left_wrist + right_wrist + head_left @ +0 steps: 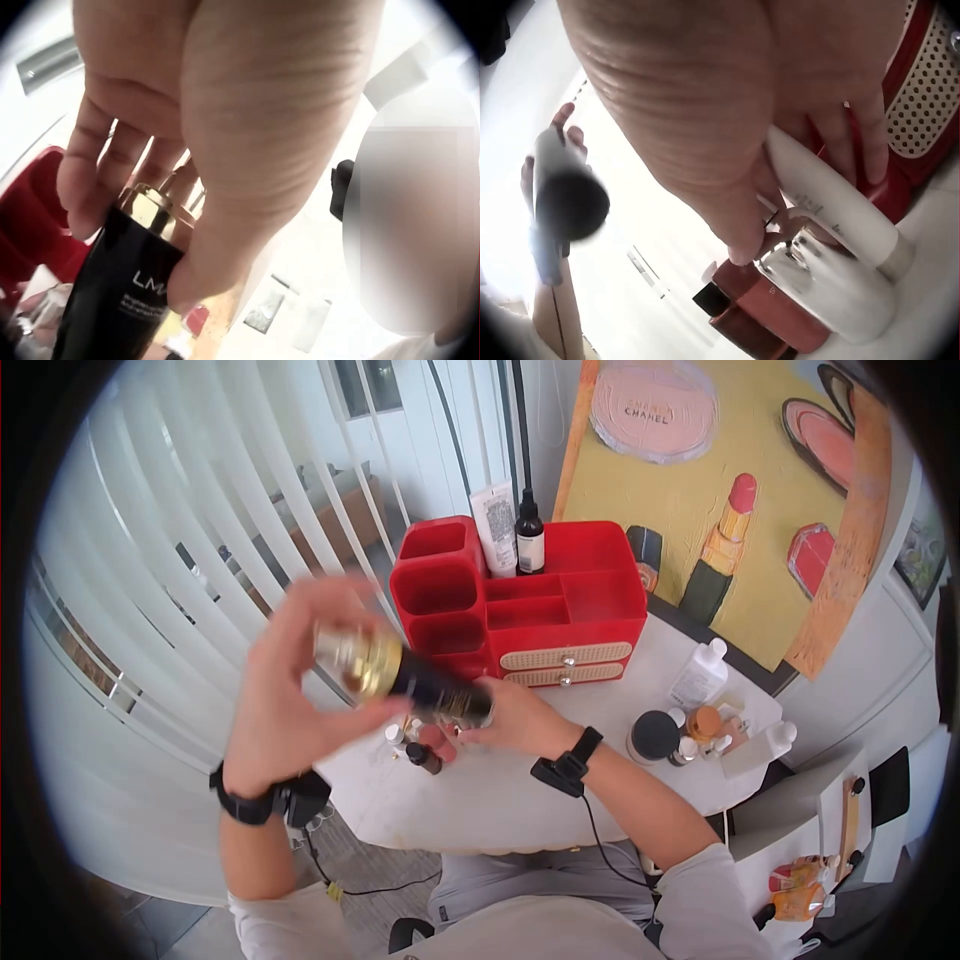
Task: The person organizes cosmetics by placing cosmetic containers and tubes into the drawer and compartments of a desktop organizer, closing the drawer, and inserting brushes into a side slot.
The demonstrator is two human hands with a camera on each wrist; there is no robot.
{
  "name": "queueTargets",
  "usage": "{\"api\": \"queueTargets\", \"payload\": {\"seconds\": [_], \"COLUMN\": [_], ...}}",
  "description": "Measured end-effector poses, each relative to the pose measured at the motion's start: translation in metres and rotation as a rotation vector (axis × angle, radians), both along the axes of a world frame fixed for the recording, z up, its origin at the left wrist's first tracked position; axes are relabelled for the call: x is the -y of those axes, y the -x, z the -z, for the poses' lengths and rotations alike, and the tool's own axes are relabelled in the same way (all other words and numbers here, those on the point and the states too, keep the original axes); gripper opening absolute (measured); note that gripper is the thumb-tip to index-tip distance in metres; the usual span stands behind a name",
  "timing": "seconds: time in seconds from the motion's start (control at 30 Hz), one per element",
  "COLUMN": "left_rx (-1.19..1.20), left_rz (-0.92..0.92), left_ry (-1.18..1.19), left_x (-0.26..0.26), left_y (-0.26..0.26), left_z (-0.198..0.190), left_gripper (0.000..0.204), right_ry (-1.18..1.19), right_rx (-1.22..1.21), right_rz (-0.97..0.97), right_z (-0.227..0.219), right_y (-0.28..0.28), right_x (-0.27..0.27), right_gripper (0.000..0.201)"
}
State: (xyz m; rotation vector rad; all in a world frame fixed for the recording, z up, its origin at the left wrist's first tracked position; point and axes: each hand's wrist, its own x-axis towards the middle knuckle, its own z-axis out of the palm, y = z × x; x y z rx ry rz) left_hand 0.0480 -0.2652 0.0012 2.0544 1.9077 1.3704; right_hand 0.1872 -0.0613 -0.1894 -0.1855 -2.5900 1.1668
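My left hand (285, 685) grips a black cosmetic bottle (438, 690) by its gold collar, thumb on one side and fingers on the other. The bottle is tilted in the air, base toward my right hand, and pale letters show on its side (112, 300). My right hand (530, 720) reaches low over the table beyond it, partly hidden by the bottle. In the right wrist view its thumb and a fingertip meet by the top of a silver-white bottle (847, 292); I cannot tell if they pinch it. A white tube (832, 195) and a pink bottle (780, 311) lie close by.
A red organizer (570, 575) with compartments and woven-front drawers stands at the back, holding a white tube (495, 525) and a dark spray bottle (530, 545). Jars, including a dark-lidded jar (655, 735), and white bottles stand on the right. A makeup painting (760, 460) leans behind.
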Motion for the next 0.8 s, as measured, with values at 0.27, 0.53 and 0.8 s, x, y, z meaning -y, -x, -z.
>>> {"api": "queueTargets", "payload": {"seconds": [0.27, 0.53, 0.8], "left_rx": [-0.218, -0.327, -0.393], "left_rz": [-0.056, -0.081, -0.142], "left_ry": [-0.103, 0.092, 0.210], "left_x": [-0.184, -0.224, -0.241], "left_y": [0.027, 0.025, 0.026], "left_z": [-0.017, 0.003, 0.013], "left_gripper": [0.062, 0.060, 0.061], "right_ry": [-0.083, -0.084, -0.079], "right_rx": [-0.124, -0.153, -0.169], "right_rz": [0.010, 0.046, 0.035], "right_z": [0.023, 0.025, 0.028], "right_y": [0.001, -0.003, -0.002], "right_x": [0.004, 0.008, 0.008], "right_gripper": [0.035, 0.032, 0.030]}}
